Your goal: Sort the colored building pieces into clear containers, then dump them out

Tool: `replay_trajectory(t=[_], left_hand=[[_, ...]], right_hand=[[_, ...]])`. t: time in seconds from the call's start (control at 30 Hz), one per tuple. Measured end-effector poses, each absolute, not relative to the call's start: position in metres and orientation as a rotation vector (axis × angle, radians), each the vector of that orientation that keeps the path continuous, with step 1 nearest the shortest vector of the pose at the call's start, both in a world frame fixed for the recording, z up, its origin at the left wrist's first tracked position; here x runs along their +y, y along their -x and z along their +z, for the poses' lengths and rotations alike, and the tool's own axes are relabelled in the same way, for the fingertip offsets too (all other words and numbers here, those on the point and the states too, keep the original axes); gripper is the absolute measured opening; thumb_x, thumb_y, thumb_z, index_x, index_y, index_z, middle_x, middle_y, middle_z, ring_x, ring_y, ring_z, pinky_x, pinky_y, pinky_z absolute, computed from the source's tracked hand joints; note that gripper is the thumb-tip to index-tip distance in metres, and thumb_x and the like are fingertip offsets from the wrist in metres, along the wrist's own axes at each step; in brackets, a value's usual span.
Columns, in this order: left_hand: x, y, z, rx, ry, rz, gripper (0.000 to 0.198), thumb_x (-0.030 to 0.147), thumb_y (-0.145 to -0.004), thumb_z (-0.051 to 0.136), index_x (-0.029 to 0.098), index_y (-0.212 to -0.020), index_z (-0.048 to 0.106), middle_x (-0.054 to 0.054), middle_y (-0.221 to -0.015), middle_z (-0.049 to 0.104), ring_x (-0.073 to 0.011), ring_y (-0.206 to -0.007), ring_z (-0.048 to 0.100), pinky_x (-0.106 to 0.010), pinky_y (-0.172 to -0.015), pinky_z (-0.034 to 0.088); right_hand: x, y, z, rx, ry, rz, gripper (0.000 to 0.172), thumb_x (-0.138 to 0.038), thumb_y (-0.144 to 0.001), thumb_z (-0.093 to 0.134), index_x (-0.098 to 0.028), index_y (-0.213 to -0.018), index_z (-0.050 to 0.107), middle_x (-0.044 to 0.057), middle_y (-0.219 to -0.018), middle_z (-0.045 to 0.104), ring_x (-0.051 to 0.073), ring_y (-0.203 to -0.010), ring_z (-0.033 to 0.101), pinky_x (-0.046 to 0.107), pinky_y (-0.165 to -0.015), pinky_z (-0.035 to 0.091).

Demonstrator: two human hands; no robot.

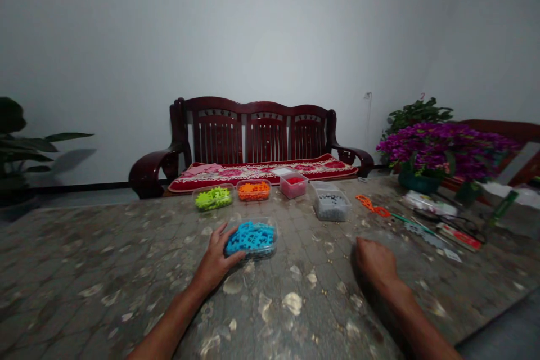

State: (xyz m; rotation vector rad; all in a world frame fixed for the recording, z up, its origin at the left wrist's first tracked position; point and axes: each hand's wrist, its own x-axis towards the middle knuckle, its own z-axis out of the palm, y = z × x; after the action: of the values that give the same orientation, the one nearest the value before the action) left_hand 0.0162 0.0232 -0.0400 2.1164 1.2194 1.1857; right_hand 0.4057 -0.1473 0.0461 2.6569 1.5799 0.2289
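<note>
A clear plastic box of blue plastic pieces [253,238] stands on the table near the middle. My left hand [217,254] grips its left end, thumb along the near side and fingers at the far side. To the right, my right hand [376,261] rests on the tabletop as a closed fist, apart from the boxes, and nothing sticks out of it. Farther back stand a box of lime-green pieces [214,198], a box of orange pieces [253,190], a box of red pieces [294,184] and a box of grey pieces [331,202].
Linked orange pieces [373,206], a green pencil [415,224], glasses [458,222] and a red-and-white box [459,236] lie at the right of the patterned table [105,270]. Purple flowers [447,149] stand behind them. A wooden bench [265,132] is beyond the table.
</note>
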Motion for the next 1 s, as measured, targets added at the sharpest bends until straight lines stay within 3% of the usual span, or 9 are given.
replay_trajectory(t=[0.3,0.47,0.57,0.73,0.9,1.0], left_hand=[[0.013,-0.017,-0.029,1.282,-2.125,1.128,0.058,0.037,-0.080,0.073,0.023,-0.135,0.062,-0.012,-0.152,0.044,-0.0342,-0.139,0.048,-0.051,-0.116,0.041],[0.007,-0.016,-0.022,1.342,-2.171,1.097,0.057,0.035,-0.081,0.074,0.022,-0.135,0.062,-0.013,-0.154,0.044,-0.0344,-0.139,0.050,-0.049,-0.114,0.044],[0.002,-0.014,-0.019,1.382,-2.202,1.096,0.053,0.036,-0.081,0.074,0.023,-0.131,0.064,-0.012,-0.156,0.044,-0.0341,-0.138,0.051,-0.048,-0.112,0.046],[-0.001,-0.014,-0.017,1.427,-2.212,1.105,0.047,0.037,-0.079,0.077,0.023,-0.123,0.066,-0.012,-0.155,0.046,-0.0341,-0.136,0.054,-0.047,-0.107,0.051],[-0.001,-0.017,-0.012,1.463,-2.169,1.117,0.044,0.036,-0.074,0.080,0.022,-0.114,0.068,-0.011,-0.149,0.050,-0.0339,-0.133,0.055,-0.046,-0.102,0.054],[-0.001,-0.018,-0.010,1.465,-2.146,1.134,0.042,0.035,-0.072,0.081,0.021,-0.109,0.067,-0.011,-0.145,0.053,-0.0331,-0.130,0.056,-0.045,-0.100,0.054]], right_hand=[[-0.136,-0.371,0.042,2.110,-2.628,0.673,0.041,-0.011,-0.091,0.045,-0.022,-0.121,0.072,0.013,-0.100,0.079,0.027,-0.090,0.074,0.034,-0.078,0.052],[-0.107,-0.343,0.018,2.718,-2.636,0.068,0.041,-0.035,-0.096,0.047,-0.022,-0.127,0.069,0.010,-0.123,0.074,0.026,-0.111,0.070,0.040,-0.097,0.054],[-0.090,-0.356,0.010,2.709,-2.884,-0.179,0.046,-0.038,-0.096,0.042,-0.019,-0.127,0.069,0.011,-0.128,0.072,0.026,-0.118,0.067,0.044,-0.103,0.051],[-0.075,-0.386,-0.009,2.547,-3.023,-0.110,0.051,-0.035,-0.084,0.051,-0.016,-0.129,0.067,0.014,-0.127,0.071,0.030,-0.119,0.065,0.050,-0.106,0.048],[-0.078,-0.368,-0.019,2.659,-2.749,-0.036,0.051,-0.038,-0.084,0.059,-0.018,-0.131,0.066,0.013,-0.137,0.066,0.029,-0.128,0.058,0.049,-0.110,0.043],[-0.087,-0.351,-0.012,2.729,-2.482,0.045,0.038,-0.037,-0.087,0.063,-0.022,-0.122,0.071,0.011,-0.131,0.069,0.029,-0.123,0.060,0.047,-0.106,0.044]])
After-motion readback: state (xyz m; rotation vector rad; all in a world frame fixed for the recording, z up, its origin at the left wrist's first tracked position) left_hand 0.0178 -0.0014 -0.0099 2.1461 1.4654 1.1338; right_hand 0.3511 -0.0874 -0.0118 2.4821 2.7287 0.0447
